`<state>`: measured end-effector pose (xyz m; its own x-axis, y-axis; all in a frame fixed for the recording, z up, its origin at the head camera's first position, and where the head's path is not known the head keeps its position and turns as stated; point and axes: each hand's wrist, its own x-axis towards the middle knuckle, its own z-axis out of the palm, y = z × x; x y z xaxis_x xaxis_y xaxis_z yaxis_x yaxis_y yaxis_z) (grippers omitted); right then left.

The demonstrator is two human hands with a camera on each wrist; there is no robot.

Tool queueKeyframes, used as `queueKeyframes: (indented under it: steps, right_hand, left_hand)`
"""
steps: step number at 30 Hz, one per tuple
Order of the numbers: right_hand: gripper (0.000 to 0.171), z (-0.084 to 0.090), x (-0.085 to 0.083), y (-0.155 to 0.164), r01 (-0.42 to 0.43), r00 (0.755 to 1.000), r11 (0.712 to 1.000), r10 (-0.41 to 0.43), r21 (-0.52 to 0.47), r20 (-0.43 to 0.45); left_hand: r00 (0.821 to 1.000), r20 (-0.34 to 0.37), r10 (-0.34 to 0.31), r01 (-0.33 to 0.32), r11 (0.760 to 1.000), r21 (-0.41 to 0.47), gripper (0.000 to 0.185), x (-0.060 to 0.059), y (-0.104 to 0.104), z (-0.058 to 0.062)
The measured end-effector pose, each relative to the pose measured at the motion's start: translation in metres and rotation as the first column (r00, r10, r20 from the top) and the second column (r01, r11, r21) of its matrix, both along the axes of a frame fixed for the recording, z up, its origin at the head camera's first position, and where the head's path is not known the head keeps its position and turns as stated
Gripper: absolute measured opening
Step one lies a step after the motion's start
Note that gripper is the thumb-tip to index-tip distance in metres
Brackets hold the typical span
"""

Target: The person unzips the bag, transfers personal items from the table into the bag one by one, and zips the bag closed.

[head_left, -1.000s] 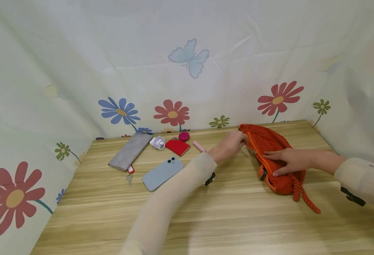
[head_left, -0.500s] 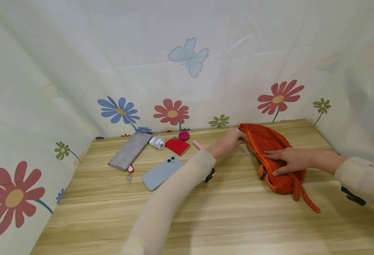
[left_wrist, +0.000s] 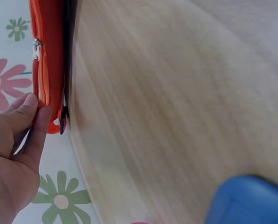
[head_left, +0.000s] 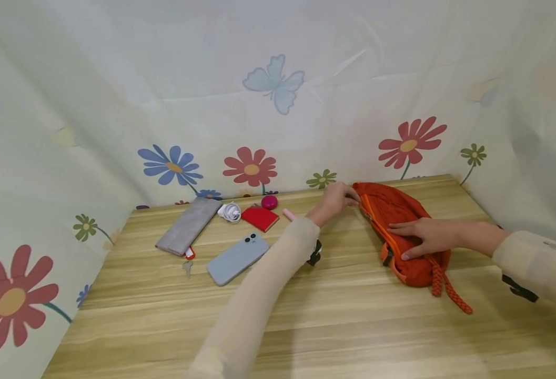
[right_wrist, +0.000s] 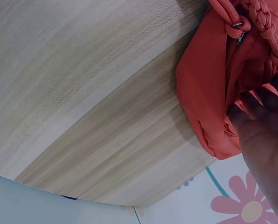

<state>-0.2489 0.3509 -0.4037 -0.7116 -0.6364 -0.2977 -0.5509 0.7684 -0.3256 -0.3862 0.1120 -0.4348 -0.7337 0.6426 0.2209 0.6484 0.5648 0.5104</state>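
Observation:
An orange-red zippered bag [head_left: 393,210] lies on its side at the right of the table, with an orange zip edge and a braided cord [head_left: 457,300] at its near end. My left hand [head_left: 334,201] pinches the bag's far end between thumb and fingers. In the left wrist view, a metal zip pull [left_wrist: 37,44] sits further along the edge, away from these fingertips [left_wrist: 45,112]. My right hand [head_left: 429,236] rests on the near half of the bag, fingers spread. Its fingers dip into the cloth folds in the right wrist view, partly hidden.
Left of the bag lie a light blue phone [head_left: 237,258], a grey pouch [head_left: 189,225], a key [head_left: 188,268] with a red tag, a coiled white cable [head_left: 231,212], a red booklet [head_left: 260,218], a round magenta case [head_left: 269,202] and a pink stick [head_left: 289,214]. A flowered curtain [head_left: 183,116] hangs behind.
My left hand has shifted slightly back and left at the bag's far end. The right hand stays on the bag, and the head view has turned a little.

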Motion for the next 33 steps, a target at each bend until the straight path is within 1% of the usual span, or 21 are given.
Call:
queueKeyframes:
  steps: [1, 6, 8, 10, 13, 16, 19, 21, 23, 29, 33]
  right_hand:
    - [0.084, 0.000, 0.000, 0.000, 0.000, 1.000, 1.000, 0.000, 0.004, -0.001]
    - [0.086, -0.001, -0.001, 0.001, 0.003, 1.000, 1.000, -0.003, 0.010, 0.000]
    - [0.087, -0.001, -0.001, 0.002, 0.003, 1.000, 1.000, -0.003, 0.009, -0.002]
    - [0.087, -0.001, -0.001, 0.002, 0.000, 1.000, 1.000, 0.000, 0.008, -0.008]
    - [0.086, 0.001, -0.001, 0.002, 0.002, 1.000, 1.000, -0.002, 0.009, -0.013]
    - [0.086, 0.002, -0.001, 0.001, 0.007, 1.000, 1.000, -0.007, 0.012, -0.010]
    - [0.086, 0.001, 0.000, 0.000, 0.022, 1.000, 1.000, -0.022, 0.020, 0.005]
    - [0.086, 0.000, 0.000, -0.001, 0.028, 1.000, 0.999, -0.028, 0.023, 0.011]
    - [0.087, -0.001, 0.001, -0.002, 0.035, 0.999, 0.999, -0.036, 0.026, 0.013]
    - [0.086, -0.002, 0.003, -0.001, 0.038, 0.999, 0.999, -0.038, 0.025, 0.004]
    - [0.086, -0.002, 0.005, -0.001, 0.045, 0.999, 0.999, -0.045, 0.025, 0.004]
  left_hand:
    - [1.000, -0.007, 0.008, -0.008, 1.000, 0.004, 0.011, -0.001, 0.000, 0.000]
    - [0.999, 0.011, 0.048, -0.049, 0.998, 0.043, 0.011, -0.008, -0.001, 0.001]
    - [0.997, 0.005, 0.074, -0.074, 0.996, 0.041, 0.012, -0.011, -0.001, 0.001]
    - [0.995, -0.016, 0.101, -0.100, 0.995, 0.028, 0.012, -0.013, -0.001, 0.002]
    - [0.992, -0.024, 0.124, -0.123, 0.992, 0.038, 0.012, -0.016, 0.000, 0.003]
    - [0.989, 0.007, 0.147, -0.147, 0.987, 0.071, 0.012, -0.018, 0.002, 0.004]
    - [0.977, 0.061, 0.203, -0.209, 0.970, 0.120, 0.012, -0.020, 0.002, 0.003]
    - [0.967, 0.088, 0.240, -0.252, 0.955, 0.160, 0.012, -0.021, 0.002, 0.003]
    - [0.959, 0.101, 0.264, -0.279, 0.939, 0.200, 0.012, -0.023, 0.001, 0.004]
    - [0.957, 0.077, 0.281, -0.291, 0.915, 0.279, 0.010, -0.029, 0.001, 0.004]
    - [0.953, 0.076, 0.294, -0.303, 0.903, 0.306, 0.012, -0.032, 0.003, 0.003]
